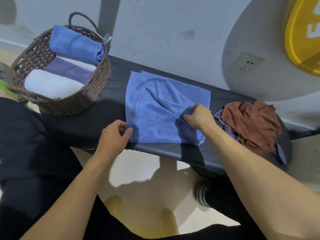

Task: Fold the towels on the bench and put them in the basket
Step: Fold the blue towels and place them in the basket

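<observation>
Blue microfibre, soft and limp, is what the hands are dealing with: the blue towel [161,108] lies spread in the middle of the frame on the dark counter [114,94], mostly flat with a few ridges running toward its lower right. It looks light and wholly without stiffness, so it should sag wherever it is not supported and is likely best taken by its corners or edges, lifted evenly so a fold lands square. The left hand [113,135], at centre just below the towel's lower left corner, has its fingers [121,126] curled and pinching that corner against the thumb. The right hand [199,116], at the towel's right side, has its fingers bunched closed on a gather of cloth near the right edge. The woven basket [69,104] sits on the counter at upper left, well apart from the spread towel, already holding a rolled blue towel [76,44], a white towel [50,84] and a purple towel [69,68]. At right a crumpled brown towel [251,123] lies on a lilac towel [219,116], both unfolded.
</observation>
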Demonstrator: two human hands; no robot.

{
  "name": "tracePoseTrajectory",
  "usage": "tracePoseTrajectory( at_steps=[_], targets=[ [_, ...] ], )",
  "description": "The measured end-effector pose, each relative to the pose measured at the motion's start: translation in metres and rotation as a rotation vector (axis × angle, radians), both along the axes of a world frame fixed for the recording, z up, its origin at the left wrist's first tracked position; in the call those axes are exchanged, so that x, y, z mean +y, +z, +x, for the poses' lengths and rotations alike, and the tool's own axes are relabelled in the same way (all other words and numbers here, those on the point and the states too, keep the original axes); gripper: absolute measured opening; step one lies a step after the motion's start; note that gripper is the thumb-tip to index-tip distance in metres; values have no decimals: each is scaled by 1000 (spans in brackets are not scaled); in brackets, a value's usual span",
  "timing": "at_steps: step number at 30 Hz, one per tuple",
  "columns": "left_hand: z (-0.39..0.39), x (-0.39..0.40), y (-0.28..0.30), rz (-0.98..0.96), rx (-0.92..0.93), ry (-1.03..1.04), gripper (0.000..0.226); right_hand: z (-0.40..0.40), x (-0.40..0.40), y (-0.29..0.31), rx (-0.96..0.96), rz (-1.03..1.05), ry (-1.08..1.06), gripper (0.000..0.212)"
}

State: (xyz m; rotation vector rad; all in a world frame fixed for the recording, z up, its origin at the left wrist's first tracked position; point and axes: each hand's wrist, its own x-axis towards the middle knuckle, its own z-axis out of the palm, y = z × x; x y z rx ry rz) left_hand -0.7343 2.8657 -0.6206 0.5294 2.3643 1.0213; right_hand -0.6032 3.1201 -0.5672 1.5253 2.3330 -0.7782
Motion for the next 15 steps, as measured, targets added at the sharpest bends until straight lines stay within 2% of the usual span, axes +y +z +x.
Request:
tracePoseTrajectory(
  at_steps=[3, 6, 9, 12, 15],
  targets=[
    [1, 3, -1, 4, 40, -30, 8, 39, -9, -15, 6, -8, -68, 37],
    [2, 6, 0, 12, 57, -19, 10, 56, -17, -21, 16, -67, -2, 46],
    [0, 6, 1, 23, 67, 0, 11, 63, -9, -14, 21, -158, 42, 30],
    [-2, 0, 1, 35, 67, 18, 8, 85, 12, -2, 72, -403, -144, 21],
    [-6, -8, 0, -12, -10, -10, 8, 110, 14, 6, -206, -559, -102, 25]
  ],
)
